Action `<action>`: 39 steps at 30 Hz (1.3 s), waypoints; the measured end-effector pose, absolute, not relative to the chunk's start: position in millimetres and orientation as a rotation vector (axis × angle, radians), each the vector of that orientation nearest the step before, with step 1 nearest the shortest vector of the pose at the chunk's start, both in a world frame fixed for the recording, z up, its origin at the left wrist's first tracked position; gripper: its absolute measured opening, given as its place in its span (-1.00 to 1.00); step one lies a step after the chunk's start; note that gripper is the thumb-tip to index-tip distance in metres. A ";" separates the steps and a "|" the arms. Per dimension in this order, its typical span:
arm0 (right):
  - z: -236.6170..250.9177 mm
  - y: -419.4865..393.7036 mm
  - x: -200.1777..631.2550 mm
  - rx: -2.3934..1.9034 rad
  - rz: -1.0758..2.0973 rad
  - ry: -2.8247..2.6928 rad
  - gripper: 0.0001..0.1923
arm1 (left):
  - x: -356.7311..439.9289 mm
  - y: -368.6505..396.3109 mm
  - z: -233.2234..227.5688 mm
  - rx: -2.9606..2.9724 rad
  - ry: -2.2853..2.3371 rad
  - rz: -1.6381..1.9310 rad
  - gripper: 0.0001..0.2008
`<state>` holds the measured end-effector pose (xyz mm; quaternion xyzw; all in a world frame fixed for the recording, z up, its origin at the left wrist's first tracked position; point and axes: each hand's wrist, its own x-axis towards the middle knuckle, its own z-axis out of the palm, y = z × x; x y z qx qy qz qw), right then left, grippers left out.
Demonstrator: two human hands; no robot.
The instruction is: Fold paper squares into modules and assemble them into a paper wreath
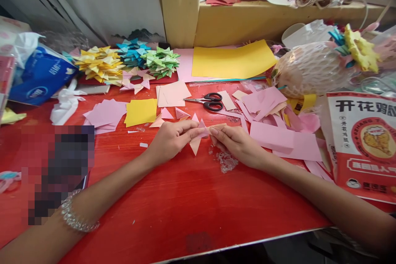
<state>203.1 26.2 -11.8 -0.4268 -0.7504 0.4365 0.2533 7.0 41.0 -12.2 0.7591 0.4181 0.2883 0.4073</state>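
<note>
Pink-and-peach pointed folded paper (196, 143), left hand (171, 139) pinching it; I've got the right hand (239, 142) pinching a slim peach folded piece (218, 126) sideways, just to its right.

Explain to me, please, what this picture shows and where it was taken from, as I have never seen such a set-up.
There is no machine here: a person works with two bare hands. The one picture comes from a camera worn on the person's head, looking forward and down. The left hand and right hand hold folded pink and peach paper between their fingertips. On the red table lie black-handled scissors, a yellow square and pink sheets, with yellow folded pieces piled further back.
</note>
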 end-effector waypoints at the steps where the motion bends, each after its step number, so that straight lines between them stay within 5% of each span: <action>1: -12.7 26.1 202.2 -1.159 1.177 -2.038 -0.60 | 7.1 40.8 -12.1 1.913 1.049 0.713 -0.69; 11: -15.0 30.5 203.6 -1.114 1.094 -2.140 -0.61 | 8.6 45.2 -16.0 1.885 0.989 0.634 -0.74; 16: -20.3 41.1 209.4 -1.195 1.188 -1.757 -0.58 | 7.0 37.8 -13.2 2.129 0.818 0.523 -0.75; 20: -26.5 48.6 204.8 -1.242 0.945 -1.851 -0.72 | 7.3 32.1 -12.9 2.277 0.677 0.518 -0.75; 24: -31.3 57.9 192.0 -1.145 0.693 -2.193 -0.58 | 8.1 31.9 -11.3 2.197 0.704 0.578 -0.75; 27: -34.9 68.5 182.6 -1.084 0.534 -2.314 -0.80 | 7.9 32.7 -9.6 2.109 0.744 0.570 -0.76; 34: -33.8 79.0 183.5 -1.045 0.944 -1.902 -0.92 | 7.8 35.5 -8.9 2.005 0.885 0.675 -0.75; 39: -29.3 77.6 191.0 -0.998 1.339 -1.323 -0.60 | 5.9 40.4 -10.5 1.634 1.007 0.841 -0.73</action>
